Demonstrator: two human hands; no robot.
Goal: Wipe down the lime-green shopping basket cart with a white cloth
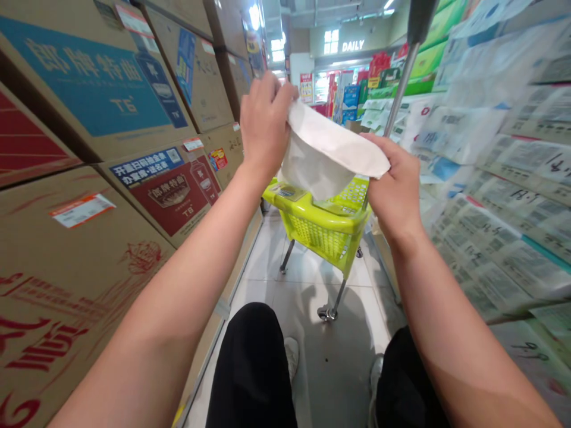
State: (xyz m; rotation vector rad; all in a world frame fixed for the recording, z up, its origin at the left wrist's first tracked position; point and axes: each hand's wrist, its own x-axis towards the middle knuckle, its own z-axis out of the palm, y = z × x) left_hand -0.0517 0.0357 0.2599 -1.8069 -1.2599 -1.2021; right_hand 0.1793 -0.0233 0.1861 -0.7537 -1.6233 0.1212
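Both of my hands hold a white cloth bag point(328, 151) up in front of me, above a lime-green wheeled shopping basket point(328, 229). My left hand point(264, 122) pinches the bag's upper left edge with closed fingers. My right hand point(395, 187) grips the bag's right edge, fingers curled under it. The bag hangs open between them, sagging toward the basket. A grey pull handle point(404, 77) rises from the basket behind my right hand.
Stacked cardboard cartons point(102, 178) wall the left side of a narrow aisle. Shelves of plastic-wrapped paper packs point(499, 196) line the right. My black-trousered legs point(256, 362) and the grey tiled floor point(330, 356) are below. Colourful store displays point(352, 89) stand far ahead.
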